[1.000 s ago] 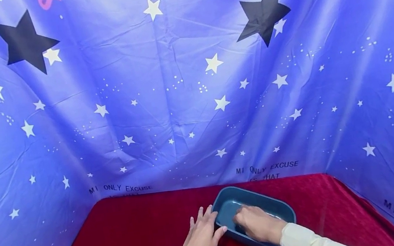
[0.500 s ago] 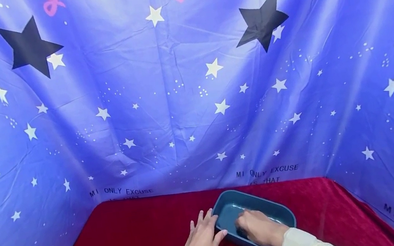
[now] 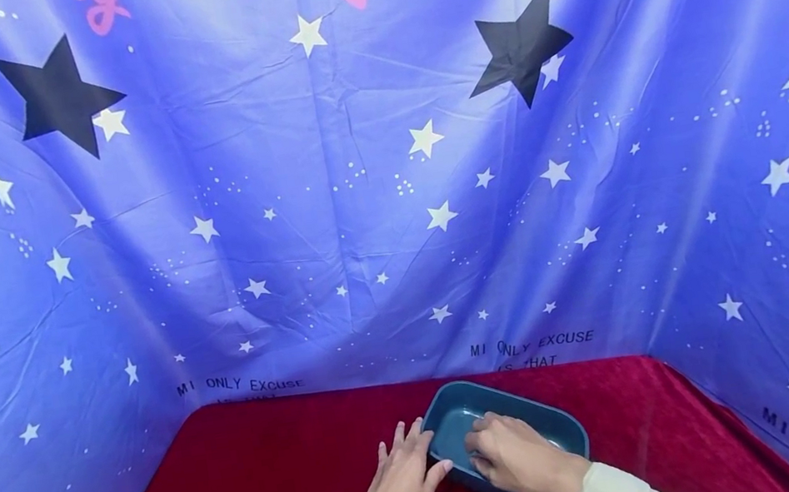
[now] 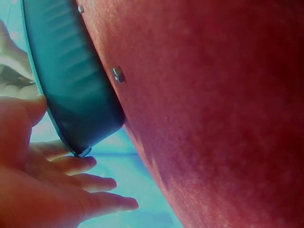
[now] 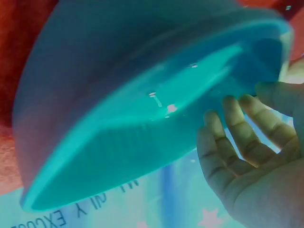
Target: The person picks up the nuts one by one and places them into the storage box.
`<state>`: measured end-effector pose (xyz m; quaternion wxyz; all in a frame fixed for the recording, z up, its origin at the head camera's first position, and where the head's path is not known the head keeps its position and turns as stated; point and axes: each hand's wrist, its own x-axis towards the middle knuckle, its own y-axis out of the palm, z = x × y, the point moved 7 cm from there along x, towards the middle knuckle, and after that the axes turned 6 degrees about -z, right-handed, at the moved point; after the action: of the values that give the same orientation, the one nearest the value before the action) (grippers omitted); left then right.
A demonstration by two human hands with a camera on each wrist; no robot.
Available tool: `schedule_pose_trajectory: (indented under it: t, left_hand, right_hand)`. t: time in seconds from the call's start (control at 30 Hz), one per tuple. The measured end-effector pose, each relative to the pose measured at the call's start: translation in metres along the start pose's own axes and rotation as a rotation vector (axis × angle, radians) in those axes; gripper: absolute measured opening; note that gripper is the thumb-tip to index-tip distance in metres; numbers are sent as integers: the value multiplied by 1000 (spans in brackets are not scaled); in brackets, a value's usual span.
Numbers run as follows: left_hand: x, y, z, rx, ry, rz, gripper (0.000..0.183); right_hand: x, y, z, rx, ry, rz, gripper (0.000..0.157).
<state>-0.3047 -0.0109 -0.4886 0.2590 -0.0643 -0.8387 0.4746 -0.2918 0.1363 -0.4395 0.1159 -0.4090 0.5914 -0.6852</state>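
Observation:
A dark teal plastic basin (image 3: 563, 424) with rounded corners stands on a red cloth. My left hand (image 3: 397, 481) rests against its left end, thumb at the near rim; the left wrist view shows the other fingers (image 4: 102, 183) straight. My right hand (image 3: 519, 460) reaches down inside the basin. Its fingers bend toward the palm, and in the right wrist view the thumb (image 5: 280, 97) comes close to the index fingertip; I cannot tell if something tiny is pinched there. Small shiny bits (image 5: 152, 95) lie on the basin floor. Beside the basin lies a small metal nut-like piece (image 4: 118, 74).
Another small metal piece (image 4: 80, 8) lies along the basin's side in the left wrist view. The red velvet cloth (image 3: 259, 467) covers the table. A blue-violet star-printed curtain (image 3: 328, 205) hangs behind it and on both sides.
My right hand shifts slightly inside the basin, its thumb now showing apart from the knuckles. My left hand keeps its place at the rim. The head view tilts a little upward.

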Motion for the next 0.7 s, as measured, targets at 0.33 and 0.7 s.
schedule_pose_trajectory:
  t: [0.33, 0.7]
  left_hand:
    - [0, -1, -2, 0, 13, -9, 56]
    - [-2, -2, -2, 17, 27, -32, 55]
  right_hand:
    - [2, -15, 27, -42, -45, -84, 5]
    - [-11, -30, 56, -35, -194, -212, 18]
